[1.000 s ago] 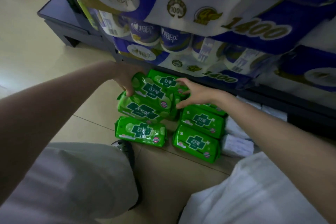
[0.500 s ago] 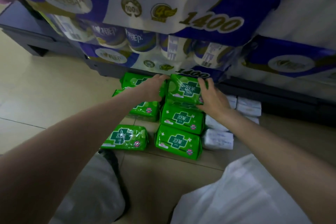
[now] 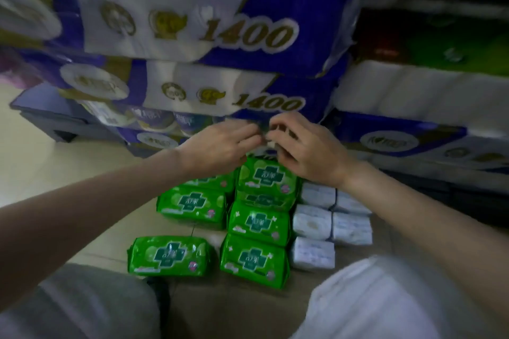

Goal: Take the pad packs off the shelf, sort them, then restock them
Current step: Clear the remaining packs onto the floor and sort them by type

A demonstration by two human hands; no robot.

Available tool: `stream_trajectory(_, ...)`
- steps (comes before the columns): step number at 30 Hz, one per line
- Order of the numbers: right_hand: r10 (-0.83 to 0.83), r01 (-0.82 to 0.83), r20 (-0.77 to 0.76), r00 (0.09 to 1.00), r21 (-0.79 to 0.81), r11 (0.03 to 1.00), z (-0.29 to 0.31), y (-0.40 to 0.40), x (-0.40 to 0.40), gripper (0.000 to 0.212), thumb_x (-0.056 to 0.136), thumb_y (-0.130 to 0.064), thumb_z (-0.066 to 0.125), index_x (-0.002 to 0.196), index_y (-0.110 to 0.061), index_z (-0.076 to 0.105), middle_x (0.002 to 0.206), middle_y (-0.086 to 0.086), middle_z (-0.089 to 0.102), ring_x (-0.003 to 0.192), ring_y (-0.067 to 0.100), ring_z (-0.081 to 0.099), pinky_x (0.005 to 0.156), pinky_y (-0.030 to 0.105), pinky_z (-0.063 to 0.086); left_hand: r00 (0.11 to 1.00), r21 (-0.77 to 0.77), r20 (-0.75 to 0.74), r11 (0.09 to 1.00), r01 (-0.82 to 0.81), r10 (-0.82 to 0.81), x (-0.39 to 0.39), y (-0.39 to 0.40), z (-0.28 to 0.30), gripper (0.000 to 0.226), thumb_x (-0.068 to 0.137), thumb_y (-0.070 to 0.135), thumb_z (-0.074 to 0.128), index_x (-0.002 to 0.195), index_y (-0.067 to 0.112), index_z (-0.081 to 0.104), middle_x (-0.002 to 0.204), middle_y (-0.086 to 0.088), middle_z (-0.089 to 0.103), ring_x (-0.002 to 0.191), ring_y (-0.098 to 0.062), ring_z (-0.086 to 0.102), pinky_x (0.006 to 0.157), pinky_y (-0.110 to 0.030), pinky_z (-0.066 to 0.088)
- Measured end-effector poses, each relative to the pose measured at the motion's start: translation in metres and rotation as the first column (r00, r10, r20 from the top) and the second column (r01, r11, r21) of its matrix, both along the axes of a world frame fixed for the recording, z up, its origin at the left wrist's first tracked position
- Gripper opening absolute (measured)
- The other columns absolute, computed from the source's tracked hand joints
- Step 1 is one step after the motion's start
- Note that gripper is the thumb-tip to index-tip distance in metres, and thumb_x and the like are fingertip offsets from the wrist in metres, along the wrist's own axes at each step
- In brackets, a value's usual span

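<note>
Several green pad packs lie on the tiled floor in two columns. The top green pack [image 3: 266,177] rests stacked on another one, closest to the shelf. More green packs lie nearer me, at left [image 3: 170,254] and in the middle [image 3: 253,259]. My left hand [image 3: 220,146] and my right hand [image 3: 308,151] meet fingertip to fingertip just above the far edge of the top pack. Their fingers are curled and blurred. Whether they pinch anything is not visible.
Small white packs [image 3: 312,224] lie in rows right of the green ones. Large blue-and-white "1400" tissue bundles [image 3: 220,96] are stacked right behind the hands. A dark low shelf base [image 3: 46,115] juts out at left. My knees [image 3: 385,300] frame the bottom.
The green pack I held with both hands now lies on top of the stack by the shelf. Both hands have risen above its far edge and come together. The camera swung right.
</note>
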State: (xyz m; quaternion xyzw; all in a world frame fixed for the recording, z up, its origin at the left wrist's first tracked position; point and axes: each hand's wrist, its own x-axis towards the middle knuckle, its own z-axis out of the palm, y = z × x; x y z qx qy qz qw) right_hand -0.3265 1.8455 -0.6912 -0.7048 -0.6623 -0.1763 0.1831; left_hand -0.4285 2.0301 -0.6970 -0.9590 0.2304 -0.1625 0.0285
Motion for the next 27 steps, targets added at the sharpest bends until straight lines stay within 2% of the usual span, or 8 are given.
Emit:
stream_trajectory(5,0.068,-0.092,0.069,0.995,0.452,0.887,0.123,-0.005,0.008,0.025,0.081,0.005,0.054,0.105,-0.004,0.051,0.100,0.025,0.058,0.089,0.031,0.052,0.079,0.031,0.045,0.917,-0.047,0.398,0.999,0.012,0.008,-0.002,-0.006,0.121,0.017,0.086,0.008,0.047,0.103,0.010,0.052,0.105,-0.008,0.054,0.083,-0.030,0.051,0.070,-0.038,0.042)
stream_trajectory(9,-0.117,-0.042,0.200,0.973,0.648,0.760,0.236,0.002,0.049,0.032,0.079,0.002,0.054,0.107,-0.009,0.045,0.105,0.026,0.052,0.100,0.026,0.045,0.084,0.020,0.036,0.773,-0.054,0.626,0.995,-0.090,0.104,0.031,-0.008,0.233,0.021,0.082,0.007,0.046,0.102,0.011,0.051,0.104,-0.011,0.055,0.090,-0.028,0.046,0.076,-0.038,0.034)
stream_trajectory(11,-0.245,0.060,0.179,0.953,0.679,0.731,0.280,0.003,0.068,0.031,0.077,-0.005,0.053,0.107,-0.008,0.047,0.109,0.024,0.050,0.102,0.027,0.045,0.085,0.022,0.037,0.726,-0.068,0.670,0.987,-0.149,0.156,0.048,-0.010,0.276,0.027,0.077,0.006,0.049,0.103,0.008,0.054,0.104,-0.015,0.058,0.092,-0.026,0.044,0.078,-0.035,0.032)
stream_trajectory(14,-0.380,0.305,0.016,0.925,0.567,0.765,0.325,0.007,0.101,0.026,0.082,-0.012,0.055,0.106,-0.003,0.055,0.116,0.018,0.047,0.108,0.030,0.045,0.089,0.032,0.040,0.728,-0.077,0.623,0.948,-0.309,0.287,0.075,-0.006,0.313,0.036,0.075,0.012,0.048,0.110,0.008,0.055,0.110,-0.013,0.054,0.097,-0.027,0.044,0.080,-0.032,0.029)
stream_trajectory(18,-0.578,0.602,-0.180,0.796,0.134,0.787,0.345,0.013,0.164,0.042,0.090,-0.016,0.055,0.131,-0.011,0.045,0.134,0.013,0.037,0.122,0.030,0.039,0.100,0.039,0.039,0.758,-0.036,0.457,0.861,-0.507,0.465,0.103,0.001,0.323,0.043,0.085,0.020,0.050,0.127,0.017,0.044,0.124,-0.005,0.045,0.112,-0.026,0.043,0.093,-0.037,0.028)
stream_trajectory(20,-0.667,0.677,-0.172,0.725,-0.004,0.736,0.340,0.018,0.188,0.057,0.089,-0.013,0.055,0.142,-0.013,0.033,0.148,0.012,0.027,0.130,0.031,0.035,0.104,0.041,0.037,0.758,-0.009,0.413,0.834,-0.551,0.505,0.107,0.006,0.321,0.045,0.087,0.023,0.049,0.131,0.020,0.039,0.129,-0.003,0.042,0.116,-0.024,0.041,0.096,-0.037,0.026)
stream_trajectory(24,-0.785,0.781,0.012,0.619,-0.110,0.614,0.334,0.025,0.223,0.079,0.088,-0.014,0.059,0.150,-0.013,0.011,0.158,0.009,0.006,0.142,0.027,0.017,0.115,0.042,0.018,0.748,-0.010,0.343,0.798,-0.603,0.569,0.115,0.017,0.324,0.047,0.089,0.025,0.049,0.134,0.021,0.034,0.131,-0.001,0.039,0.120,-0.023,0.039,0.099,-0.037,0.025)
stream_trajectory(27,-0.810,0.803,0.024,0.586,-0.147,0.577,0.332,0.033,0.238,0.087,0.079,-0.016,0.070,0.148,-0.013,0.017,0.153,0.011,0.023,0.137,0.028,0.029,0.112,0.041,0.028,0.763,-0.034,0.294,0.804,-0.593,0.575,0.128,0.018,0.325,0.048,0.090,0.026,0.048,0.136,0.023,0.031,0.133,0.001,0.037,0.122,-0.020,0.036,0.100,-0.035,0.023)
